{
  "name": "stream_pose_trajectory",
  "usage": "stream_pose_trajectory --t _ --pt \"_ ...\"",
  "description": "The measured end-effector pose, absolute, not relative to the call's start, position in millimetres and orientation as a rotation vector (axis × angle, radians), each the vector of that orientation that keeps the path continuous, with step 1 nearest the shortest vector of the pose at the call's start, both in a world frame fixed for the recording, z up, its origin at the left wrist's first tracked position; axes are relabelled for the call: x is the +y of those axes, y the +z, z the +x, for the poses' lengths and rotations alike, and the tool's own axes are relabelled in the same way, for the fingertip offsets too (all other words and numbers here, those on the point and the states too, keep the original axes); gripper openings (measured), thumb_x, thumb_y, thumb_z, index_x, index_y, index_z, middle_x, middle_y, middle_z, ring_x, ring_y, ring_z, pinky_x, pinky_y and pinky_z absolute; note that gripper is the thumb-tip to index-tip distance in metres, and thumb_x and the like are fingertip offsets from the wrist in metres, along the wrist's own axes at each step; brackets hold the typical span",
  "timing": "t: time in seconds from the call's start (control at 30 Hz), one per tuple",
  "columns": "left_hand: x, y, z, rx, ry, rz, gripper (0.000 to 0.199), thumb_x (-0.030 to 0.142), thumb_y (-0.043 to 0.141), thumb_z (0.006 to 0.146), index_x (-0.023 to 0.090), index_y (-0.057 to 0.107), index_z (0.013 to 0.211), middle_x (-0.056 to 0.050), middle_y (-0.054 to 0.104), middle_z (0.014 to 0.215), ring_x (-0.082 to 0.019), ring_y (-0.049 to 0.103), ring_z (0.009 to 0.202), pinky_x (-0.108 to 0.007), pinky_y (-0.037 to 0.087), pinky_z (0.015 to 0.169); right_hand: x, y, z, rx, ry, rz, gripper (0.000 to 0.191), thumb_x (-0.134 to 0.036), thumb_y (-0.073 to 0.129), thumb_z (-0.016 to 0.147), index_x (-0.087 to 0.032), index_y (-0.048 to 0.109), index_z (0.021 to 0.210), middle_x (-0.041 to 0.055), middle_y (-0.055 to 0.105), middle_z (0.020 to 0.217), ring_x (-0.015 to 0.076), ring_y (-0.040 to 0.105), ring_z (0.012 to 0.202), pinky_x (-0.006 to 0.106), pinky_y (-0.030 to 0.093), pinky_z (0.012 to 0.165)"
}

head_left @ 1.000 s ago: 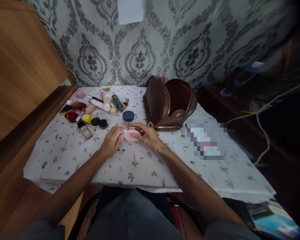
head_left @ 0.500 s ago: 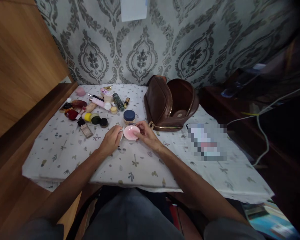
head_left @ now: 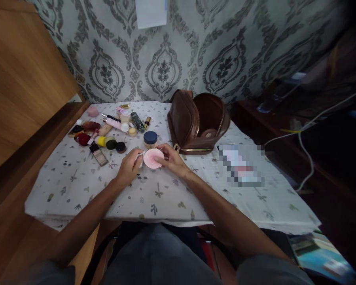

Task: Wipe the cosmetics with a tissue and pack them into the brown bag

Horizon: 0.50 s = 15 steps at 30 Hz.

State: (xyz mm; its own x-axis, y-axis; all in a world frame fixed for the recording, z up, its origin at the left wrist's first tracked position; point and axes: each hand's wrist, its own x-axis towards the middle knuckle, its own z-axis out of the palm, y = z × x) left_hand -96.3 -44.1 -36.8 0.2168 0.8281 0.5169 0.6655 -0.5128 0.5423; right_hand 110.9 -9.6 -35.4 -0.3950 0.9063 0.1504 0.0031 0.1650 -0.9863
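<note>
My right hand point(head_left: 173, 161) grips a round pink cosmetic container point(head_left: 153, 158) by its right side, thumb across its face and fingers behind. The pink face is turned up towards me. Just left of it, my left hand point(head_left: 129, 167) is closed on a small white piece point(head_left: 141, 158), perhaps a wipe or a pad; most of it is hidden by the fingers. Directly behind the pink container stands a jar with a dark blue lid point(head_left: 150, 137). A small black-lidded pot point(head_left: 120, 147) lies beyond my left hand.
Several cosmetics crowd the back left, among them a foundation bottle point(head_left: 98, 154), a green tube point(head_left: 137, 121) and a pink sponge point(head_left: 92, 111). An unzipped brown leather bag point(head_left: 182, 122) stands back right. A blurred-out flat item point(head_left: 240, 166) lies on the patterned tablecloth point(head_left: 160, 206).
The camera has turned slightly, so the scene sits a little further left. Both hands keep their grip, and the pink container's face looks slightly more turned towards me.
</note>
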Motion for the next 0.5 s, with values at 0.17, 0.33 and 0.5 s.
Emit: stream_pose_trajectory --t 0.17,0.33,0.5 --pt "-48.2 -30.3 -90.4 1.416 1.319 2.278 0.020 0.029 0.042 0.099 0.019 0.057 0.109 -0.006 0.065 0.099 -0.019 0.063 0.093 -0.032 0.051 0.082 -11.7 -32.8 105.9 -1.291 1.565 -0.824 0.057 -0.047 0.079 0.070 -0.022 0.059 0.117 0.0031 0.067 0.099 0.0120 0.058 0.070 0.019 0.047 0.048" --pt "-52.4 -23.1 -81.5 1.356 1.413 2.313 0.021 0.026 0.044 0.099 0.019 0.057 0.115 -0.008 0.063 0.105 -0.021 0.061 0.102 -0.036 0.050 0.090 -15.4 -29.4 102.7 -1.013 1.819 -0.748 0.051 -0.042 0.087 0.062 -0.021 0.062 0.100 0.0030 0.068 0.096 0.0140 0.063 0.075 0.021 0.055 0.053" --pt "-55.6 -19.2 -79.5 1.356 1.456 2.310 0.020 0.024 0.043 0.099 0.019 0.057 0.113 -0.009 0.063 0.107 -0.021 0.060 0.104 -0.037 0.050 0.091 -16.9 -27.8 102.4 -0.916 1.923 -0.809 0.046 -0.037 0.089 0.060 -0.018 0.062 0.091 0.0003 0.066 0.079 0.0110 0.060 0.063 0.018 0.048 0.046"
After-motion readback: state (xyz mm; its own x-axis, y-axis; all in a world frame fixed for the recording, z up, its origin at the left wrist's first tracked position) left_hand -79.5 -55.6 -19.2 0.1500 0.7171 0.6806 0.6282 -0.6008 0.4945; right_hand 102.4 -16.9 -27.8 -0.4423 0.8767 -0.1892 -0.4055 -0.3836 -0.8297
